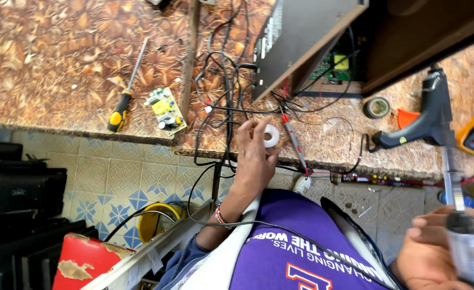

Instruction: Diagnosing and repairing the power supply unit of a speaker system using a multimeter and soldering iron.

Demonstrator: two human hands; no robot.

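Cables are the main hazard here: a tangle of thin black wires (pixel 221 102) spills over the edge of the brown leaf-patterned worktop (pixel 60 64), and one loop hangs just beside the left forearm, so I judge a careless pull of that arm could snag it and drag something off the edge. The left hand (pixel 256 153) reaches up to the worktop edge with its fingers closed narrowly around a small white ring-shaped roll (pixel 271 136), pinched near the fingertips; held so lightly, it could slip and drop toward the blue-patterned tiled floor (pixel 113 182). The roll looks smooth, round and bright white, with a dark hole through its middle, and it sits right at the table's rim among the wires.

The right hand (pixel 441 252) is wrapped around the grey handle of a slim pen-like tool (pixel 454 198) whose shaft points up toward a black glue gun (pixel 425 115); its tip could knock that.

A yellow-and-black-handled screwdriver (pixel 123 96) and a small green circuit board (pixel 165 110) lie well apart to the left.
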